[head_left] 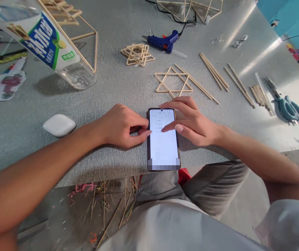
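A smartphone [163, 146] with a lit, mostly white screen lies flat at the near edge of the table. My left hand [123, 126] has its fingers curled, with thumb and fingertips against the phone's left edge. From the right, my right hand [191, 122] reaches over the phone, fingers stretched apart. One of its fingertips is on the screen, and another extends over the top right corner. Just beyond the phone lies a flat six-pointed star of wooden sticks [160, 91]. A smaller, layered stick star [139, 55] sits farther back.
A blue glue gun [165, 42] lies at the back. Loose sticks [213, 73] and blue-handled scissors [286, 108] are on the right. On the left stand a clear plastic bottle [52, 45] and a white rounded case [59, 125]. Stick scraps litter the floor.
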`<action>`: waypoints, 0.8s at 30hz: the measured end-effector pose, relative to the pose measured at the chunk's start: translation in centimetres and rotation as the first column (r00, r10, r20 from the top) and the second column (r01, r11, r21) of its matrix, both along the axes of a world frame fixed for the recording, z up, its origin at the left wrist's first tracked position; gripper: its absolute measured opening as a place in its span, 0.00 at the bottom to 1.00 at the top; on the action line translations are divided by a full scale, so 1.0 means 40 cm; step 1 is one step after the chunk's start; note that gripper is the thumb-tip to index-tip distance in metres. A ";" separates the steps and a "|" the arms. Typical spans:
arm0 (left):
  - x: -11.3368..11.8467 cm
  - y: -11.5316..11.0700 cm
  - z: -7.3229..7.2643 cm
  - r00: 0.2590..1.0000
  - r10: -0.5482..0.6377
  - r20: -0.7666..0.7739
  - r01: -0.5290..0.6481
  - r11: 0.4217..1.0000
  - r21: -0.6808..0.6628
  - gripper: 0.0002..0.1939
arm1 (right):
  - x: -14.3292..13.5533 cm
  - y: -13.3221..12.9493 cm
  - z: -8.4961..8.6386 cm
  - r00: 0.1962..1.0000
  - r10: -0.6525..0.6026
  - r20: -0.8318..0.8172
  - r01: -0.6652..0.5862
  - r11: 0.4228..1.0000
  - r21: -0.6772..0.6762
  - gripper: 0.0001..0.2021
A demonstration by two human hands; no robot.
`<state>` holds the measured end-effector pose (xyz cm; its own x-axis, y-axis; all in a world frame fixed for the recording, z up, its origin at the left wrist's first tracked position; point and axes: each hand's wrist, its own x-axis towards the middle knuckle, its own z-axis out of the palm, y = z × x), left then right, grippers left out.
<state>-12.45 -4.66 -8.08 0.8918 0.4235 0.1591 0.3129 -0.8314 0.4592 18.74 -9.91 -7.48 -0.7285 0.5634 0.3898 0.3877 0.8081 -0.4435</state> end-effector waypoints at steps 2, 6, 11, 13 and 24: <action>-0.001 0.001 -0.004 1.000 -0.005 0.026 0.004 1.000 0.020 0.18 | 0.002 0.002 0.001 0.999 -0.033 0.002 0.033 0.999 -0.011 0.26; -0.004 0.003 -0.013 0.999 -0.010 0.034 0.009 1.000 0.029 0.17 | 0.005 0.006 0.001 0.998 -0.060 -0.014 0.060 0.998 -0.011 0.26; -0.005 0.003 -0.012 1.000 -0.004 0.023 0.003 1.000 0.020 0.17 | 0.004 0.006 0.002 0.998 -0.064 -0.009 0.064 0.998 0.001 0.26; -0.005 0.002 -0.011 1.000 -0.001 0.013 0.001 1.000 0.019 0.17 | 0.004 0.006 0.002 0.998 -0.060 -0.006 0.060 0.998 0.011 0.26; -0.003 0.000 -0.013 1.000 -0.002 0.022 0.001 0.999 0.041 0.18 | 0.005 0.003 0.004 0.998 -0.061 -0.020 0.061 0.998 0.016 0.27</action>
